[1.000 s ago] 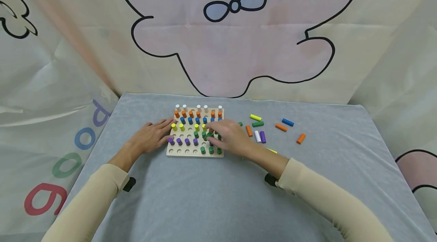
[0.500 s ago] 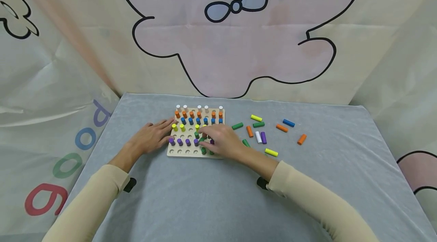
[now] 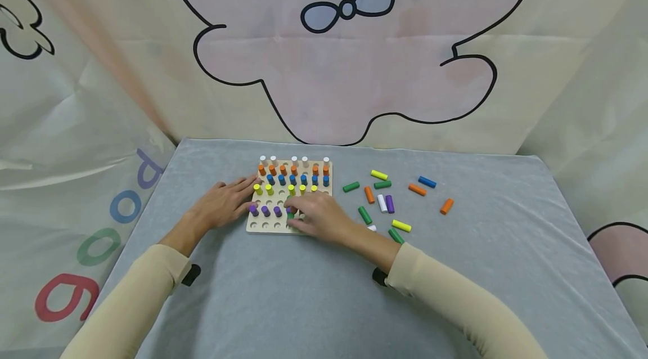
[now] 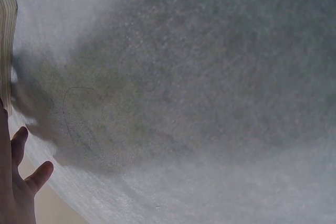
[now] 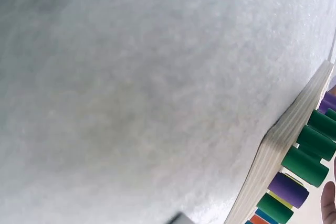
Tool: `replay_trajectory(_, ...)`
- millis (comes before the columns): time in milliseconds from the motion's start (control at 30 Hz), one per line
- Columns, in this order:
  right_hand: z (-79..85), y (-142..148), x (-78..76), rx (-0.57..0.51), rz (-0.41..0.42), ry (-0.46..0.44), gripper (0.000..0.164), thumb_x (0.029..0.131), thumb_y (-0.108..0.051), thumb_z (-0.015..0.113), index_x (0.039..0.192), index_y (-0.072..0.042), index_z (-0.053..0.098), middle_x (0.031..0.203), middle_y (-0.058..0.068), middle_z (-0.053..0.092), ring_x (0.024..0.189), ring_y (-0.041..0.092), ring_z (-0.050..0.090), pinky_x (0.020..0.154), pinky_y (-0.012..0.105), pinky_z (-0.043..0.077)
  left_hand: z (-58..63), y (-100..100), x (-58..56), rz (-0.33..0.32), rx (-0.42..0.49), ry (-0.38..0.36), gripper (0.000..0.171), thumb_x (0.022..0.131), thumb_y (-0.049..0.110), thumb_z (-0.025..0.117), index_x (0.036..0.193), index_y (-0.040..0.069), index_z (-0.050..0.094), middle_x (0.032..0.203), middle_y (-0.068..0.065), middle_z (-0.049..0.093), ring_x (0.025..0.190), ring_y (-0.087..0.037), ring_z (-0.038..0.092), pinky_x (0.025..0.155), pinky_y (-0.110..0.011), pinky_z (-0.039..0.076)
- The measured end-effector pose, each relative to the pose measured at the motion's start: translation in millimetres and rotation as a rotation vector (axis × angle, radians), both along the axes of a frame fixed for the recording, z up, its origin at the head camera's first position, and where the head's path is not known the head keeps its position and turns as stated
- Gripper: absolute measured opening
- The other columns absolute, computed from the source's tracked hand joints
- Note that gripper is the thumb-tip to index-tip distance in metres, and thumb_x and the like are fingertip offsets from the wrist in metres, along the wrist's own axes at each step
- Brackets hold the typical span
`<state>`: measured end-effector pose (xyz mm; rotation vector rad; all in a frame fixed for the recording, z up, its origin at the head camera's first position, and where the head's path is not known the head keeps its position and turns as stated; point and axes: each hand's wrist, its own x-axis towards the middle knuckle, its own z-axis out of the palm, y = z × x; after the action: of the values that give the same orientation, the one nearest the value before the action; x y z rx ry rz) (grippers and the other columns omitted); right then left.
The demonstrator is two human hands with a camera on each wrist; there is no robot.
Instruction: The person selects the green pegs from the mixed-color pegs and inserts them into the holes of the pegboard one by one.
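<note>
A pale wooden pegboard point(image 3: 268, 228) lies on the cloth-covered table, with rows of white, orange, blue, yellow and purple pegs standing in it. At its left edge my left hand point(image 3: 223, 203) rests with fingers extended, fingertips right at the rim; only part of this hand point(image 4: 23, 187) shows in the left wrist view. Over the front of the board, my right hand point(image 3: 324, 217) pinches a green peg point(image 3: 291, 215) between thumb and forefinger, beside the purple row. That hand hides the board's front right part. In the right wrist view, green pegs point(image 5: 305, 165) stand along the board's edge.
Loose pegs lie to the right of the board, among them a yellow peg point(image 3: 401, 226), a green peg point(image 3: 365, 215), a white peg point(image 3: 382, 203), a blue peg point(image 3: 427, 182) and an orange peg point(image 3: 446, 206). A printed curtain point(image 3: 405, 77) hangs behind the table.
My right hand has moved left and slightly toward the front of the board with the green peg. Loose pegs its arm covered now show. My left hand stays in place.
</note>
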<state>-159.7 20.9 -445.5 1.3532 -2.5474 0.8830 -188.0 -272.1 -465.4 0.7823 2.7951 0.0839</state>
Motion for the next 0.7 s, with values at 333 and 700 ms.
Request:
replay_trajectory(333, -7.2, -4.9, 0.7, 0.014, 0.01, 0.021, 0.03, 0.086, -0.02, 0.08, 0.112, -0.007, 0.071, 0.095, 0.002, 0.073, 0.082, 0.011, 0.063, 0.079, 0.031, 0.051, -2.4, 0.1, -0.4, 0.003, -0.011, 0.011, 0.069, 0.104, 0.046, 0.045, 0.158, 0.008, 0.025, 0.164, -0.012, 0.022, 0.145, -0.038, 0.031, 0.106, -0.065, 0.034)
replay_trajectory(700, -10.5, -8.1, 2.9, 0.048, 0.0, 0.018, 0.029, 0.087, -0.02, 0.079, 0.113, -0.008, 0.071, 0.094, -0.002, 0.072, 0.08, 0.009, 0.061, 0.08, 0.029, 0.05, -2.0, 0.4, 0.7, 0.006, -0.018, 0.018, 0.068, 0.104, 0.045, 0.045, 0.158, 0.008, 0.026, 0.164, -0.013, 0.022, 0.145, -0.038, 0.032, 0.105, -0.065, 0.034)
